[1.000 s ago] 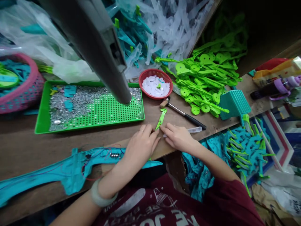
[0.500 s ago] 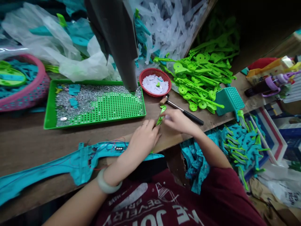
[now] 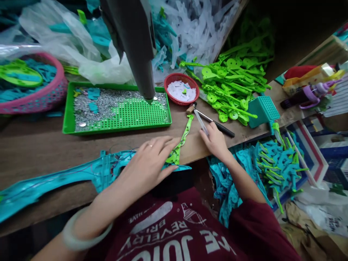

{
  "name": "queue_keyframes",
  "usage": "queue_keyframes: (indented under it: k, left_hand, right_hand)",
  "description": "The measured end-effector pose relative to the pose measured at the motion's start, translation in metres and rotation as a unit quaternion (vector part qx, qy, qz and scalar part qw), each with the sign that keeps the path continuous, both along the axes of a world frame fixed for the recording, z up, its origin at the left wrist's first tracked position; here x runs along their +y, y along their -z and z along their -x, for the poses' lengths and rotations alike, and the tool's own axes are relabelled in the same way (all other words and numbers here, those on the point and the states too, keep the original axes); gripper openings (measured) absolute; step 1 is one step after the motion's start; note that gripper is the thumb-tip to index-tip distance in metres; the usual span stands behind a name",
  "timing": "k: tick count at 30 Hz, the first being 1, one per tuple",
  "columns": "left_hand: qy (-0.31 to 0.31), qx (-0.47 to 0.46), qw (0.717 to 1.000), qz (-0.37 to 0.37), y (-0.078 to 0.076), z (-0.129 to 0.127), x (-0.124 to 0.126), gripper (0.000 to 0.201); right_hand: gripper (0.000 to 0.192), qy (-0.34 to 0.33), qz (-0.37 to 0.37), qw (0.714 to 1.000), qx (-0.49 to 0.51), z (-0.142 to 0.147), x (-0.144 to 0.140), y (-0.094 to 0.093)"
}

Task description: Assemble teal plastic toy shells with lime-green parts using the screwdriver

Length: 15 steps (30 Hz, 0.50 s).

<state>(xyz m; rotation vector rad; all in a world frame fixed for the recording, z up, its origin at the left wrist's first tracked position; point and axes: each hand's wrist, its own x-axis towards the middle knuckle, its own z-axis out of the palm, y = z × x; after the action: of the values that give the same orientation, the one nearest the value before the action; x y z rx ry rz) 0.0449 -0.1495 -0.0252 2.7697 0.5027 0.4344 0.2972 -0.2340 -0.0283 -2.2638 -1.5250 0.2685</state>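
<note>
My left hand (image 3: 148,163) lies flat with fingers spread over the near end of a long teal plastic shell (image 3: 67,177) with thin wires, its fingertips touching a slim green plastic part (image 3: 182,139) on the wooden bench. My right hand (image 3: 214,141) is closed on a small clear plastic piece (image 3: 202,123), just right of the green part. Beyond it lies a black-handled hammer (image 3: 214,123).
A green perforated tray (image 3: 67,125) of small metal bits sits at the back left, a grey post (image 3: 136,43) standing over it. A red basket (image 3: 170,81) of white pieces, a heap of green parts (image 3: 233,83), a teal box (image 3: 262,110) and a pink basket (image 3: 51,94) ring the bench (image 3: 32,152).
My left hand slid left and flattened onto the teal shell. My right hand lifted the clear piece away from the green part, toward the hammer. The camera view shifted slightly.
</note>
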Motion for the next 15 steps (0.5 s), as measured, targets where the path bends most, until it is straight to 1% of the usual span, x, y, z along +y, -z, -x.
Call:
queue_keyframes:
  k: [1,4,5,7,8,9,10,11,12,13,14,15]
  left_hand:
    - [0.005,-0.007,1.000,0.000,0.004,0.009,-0.005,0.052]
    - [0.001,-0.028,1.000,-0.007,0.019,0.021,-0.018,0.043]
    - [-0.006,-0.038,0.999,-0.009,0.024,0.022,-0.022,0.041]
    - [-0.018,-0.057,0.998,-0.012,0.031,0.020,-0.026,0.042]
    - [-0.022,-0.061,0.998,-0.010,0.034,0.019,-0.026,0.042]
    - [-0.023,-0.064,0.998,-0.007,0.035,0.018,-0.026,0.043]
    - [-0.024,-0.067,0.997,-0.004,0.036,0.017,-0.026,0.044]
    - [-0.025,-0.071,0.997,-0.002,0.036,0.016,-0.026,0.045]
    - [-0.026,-0.078,0.997,0.000,0.035,0.015,-0.025,0.045]
    - [-0.029,-0.085,0.996,0.000,0.035,0.014,-0.024,0.044]
    - [-0.031,-0.093,0.995,0.000,0.035,0.014,-0.024,0.043]
    - [-0.033,-0.097,0.995,0.002,0.035,0.014,-0.024,0.042]
  right_hand:
    - [0.034,0.003,-0.015,1.000,-0.011,0.001,-0.009,-0.001]
    - [0.042,0.019,-0.152,0.988,-0.009,-0.001,-0.031,-0.002]
    - [0.043,0.026,-0.182,0.983,0.005,-0.002,-0.035,-0.001]
    - [0.042,0.057,-0.192,0.978,0.058,-0.003,-0.037,0.003]
    - [0.040,0.085,-0.184,0.974,0.105,-0.002,-0.037,0.004]
    - [0.039,0.116,-0.175,0.963,0.171,0.001,-0.035,0.004]
    - [0.038,0.142,-0.165,0.943,0.253,0.006,-0.034,0.003]
    - [0.038,0.157,-0.148,0.914,0.344,0.011,-0.031,0.000]
    - [0.039,0.158,-0.123,0.879,0.433,0.018,-0.028,-0.002]
    - [0.040,0.149,-0.092,0.844,0.507,0.025,-0.025,-0.004]
    - [0.042,0.135,-0.059,0.815,0.561,0.032,-0.021,-0.005]
    - [0.044,0.123,-0.030,0.794,0.595,0.039,-0.016,-0.005]
